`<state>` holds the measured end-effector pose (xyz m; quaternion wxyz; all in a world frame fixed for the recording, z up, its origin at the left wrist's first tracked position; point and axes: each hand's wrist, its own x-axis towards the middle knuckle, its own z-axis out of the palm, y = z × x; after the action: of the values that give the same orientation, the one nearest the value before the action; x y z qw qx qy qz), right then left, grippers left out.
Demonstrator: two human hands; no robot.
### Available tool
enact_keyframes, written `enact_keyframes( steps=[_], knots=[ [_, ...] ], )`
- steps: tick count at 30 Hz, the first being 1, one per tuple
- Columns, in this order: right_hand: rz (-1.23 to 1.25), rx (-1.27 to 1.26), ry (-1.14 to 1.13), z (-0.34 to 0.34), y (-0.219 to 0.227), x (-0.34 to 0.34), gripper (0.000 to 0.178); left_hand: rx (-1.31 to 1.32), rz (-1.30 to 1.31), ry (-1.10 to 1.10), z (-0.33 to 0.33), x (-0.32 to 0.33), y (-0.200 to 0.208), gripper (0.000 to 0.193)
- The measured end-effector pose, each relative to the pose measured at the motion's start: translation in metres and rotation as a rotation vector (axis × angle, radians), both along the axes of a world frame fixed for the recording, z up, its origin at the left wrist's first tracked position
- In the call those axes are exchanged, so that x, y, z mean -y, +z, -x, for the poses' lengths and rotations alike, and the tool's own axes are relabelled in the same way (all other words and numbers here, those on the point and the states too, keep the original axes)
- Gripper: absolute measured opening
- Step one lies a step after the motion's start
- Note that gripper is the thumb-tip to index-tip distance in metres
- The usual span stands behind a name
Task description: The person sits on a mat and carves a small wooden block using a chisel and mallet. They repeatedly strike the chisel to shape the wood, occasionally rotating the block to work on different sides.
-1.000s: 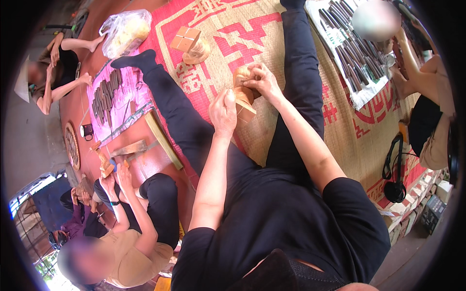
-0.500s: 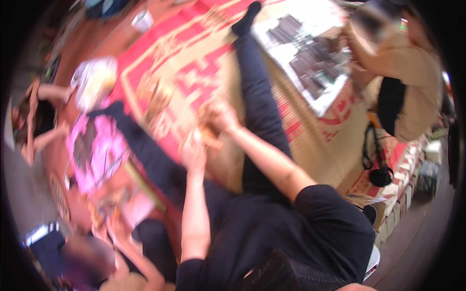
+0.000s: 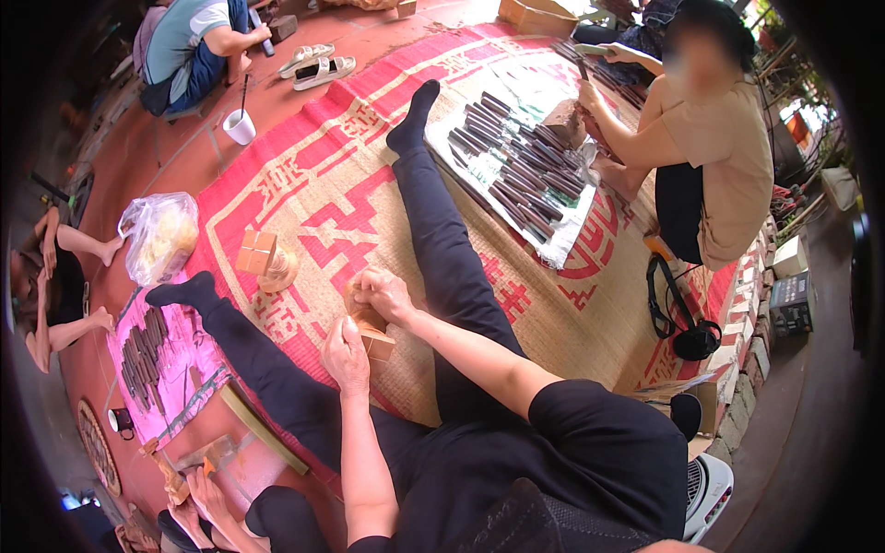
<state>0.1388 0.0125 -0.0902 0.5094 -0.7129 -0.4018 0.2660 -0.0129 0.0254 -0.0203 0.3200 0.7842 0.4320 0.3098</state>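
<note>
While both hands are busy at the middle of the mat (image 3: 599,341), a good part of the wooden carving (image 3: 377,347) between them is covered up. It's held just above the mat, between the outstretched legs, tilted, with its square base toward the near right. The left hand (image 3: 345,355) is closed on its near left side, fingertips mostly tucked out of sight. The fingers of the right hand (image 3: 383,295) are curled shut around the far end, so that end's shape is mostly blocked, and whether anything small is pinched there can't be told.

Farther left, a second carving (image 3: 277,274) is laid on the mat, its square block end easy to see but the detail of its rounded end washed out. Dark tools (image 3: 530,170) are spread over a white cloth (image 3: 559,253) on the far right; their tips are hard to make out in the glare. More are piled on a pink cloth (image 3: 203,346) at the left, near a plastic bag (image 3: 159,240) whose pale contents are blurred by the wrapping. At the near left, another wooden piece (image 3: 171,481) is held by a co-worker, whose head is cut off by the rim.
</note>
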Motion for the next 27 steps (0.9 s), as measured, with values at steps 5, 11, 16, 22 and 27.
enact_keyframes(
  steps=[5, 11, 16, 22, 27],
  knots=[
    [0.007, 0.123, -0.028, 0.002, 0.008, -0.001, 0.019, 0.003, -0.041, 0.042, 0.008, -0.003, -0.011, 0.032],
    [-0.319, 0.452, 0.178, -0.006, -0.029, -0.015, 0.018, -0.005, -0.095, 0.009, -0.003, 0.001, 0.002, 0.028],
    [-0.113, -0.073, -0.092, -0.020, -0.017, -0.010, 0.019, 0.011, -0.065, 0.016, 0.006, 0.004, -0.001, 0.026],
    [-0.133, 0.372, 0.199, 0.002, 0.020, 0.002, 0.021, 0.034, -0.064, -0.006, 0.009, 0.007, -0.005, 0.029],
    [0.051, 0.094, 0.143, -0.016, 0.011, -0.004, 0.020, 0.064, -0.081, -0.017, 0.006, 0.009, -0.006, 0.041]
  ],
)
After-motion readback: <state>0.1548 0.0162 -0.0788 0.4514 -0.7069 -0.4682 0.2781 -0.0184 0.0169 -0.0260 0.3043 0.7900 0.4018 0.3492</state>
